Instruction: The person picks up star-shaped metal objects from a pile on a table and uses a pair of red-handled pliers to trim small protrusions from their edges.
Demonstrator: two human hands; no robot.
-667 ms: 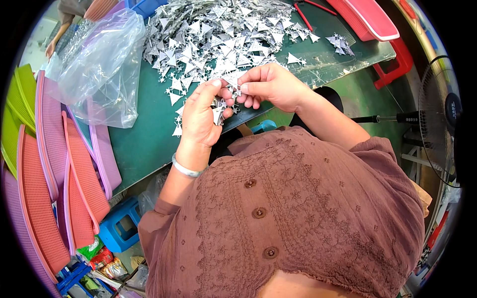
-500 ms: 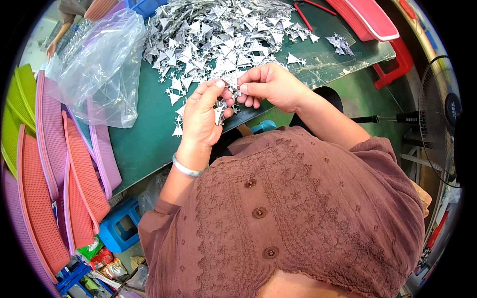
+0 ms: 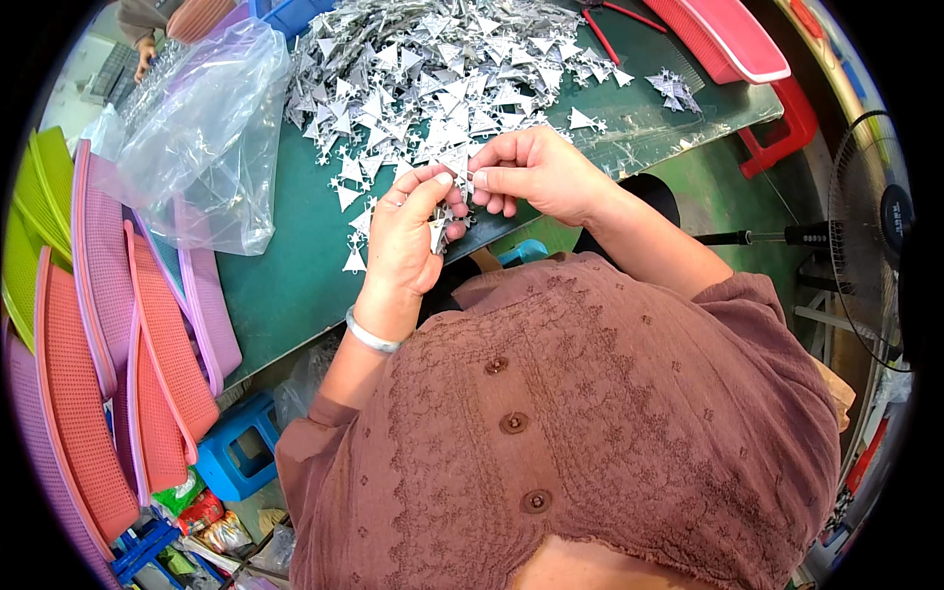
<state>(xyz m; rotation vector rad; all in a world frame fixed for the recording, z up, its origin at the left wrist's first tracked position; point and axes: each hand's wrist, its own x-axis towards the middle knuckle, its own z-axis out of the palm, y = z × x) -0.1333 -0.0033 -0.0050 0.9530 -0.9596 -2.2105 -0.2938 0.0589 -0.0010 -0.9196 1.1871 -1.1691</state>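
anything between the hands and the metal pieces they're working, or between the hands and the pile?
Nothing visible. The left hand and the right hand already pinch small silver metal pieces between their fingertips, at the near edge of the pile of metal pieces on the green table. The clear plastic bag lies off to the left.

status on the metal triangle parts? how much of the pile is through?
Done: only a small cluster of silver triangular metal pieces lies apart at the far right of the green table. In hand: the left hand holds a few pieces while the right hand pinches one against them. Left: the big heap of silver triangular pieces looks largely unworked. The clear plastic bag sits beside it.
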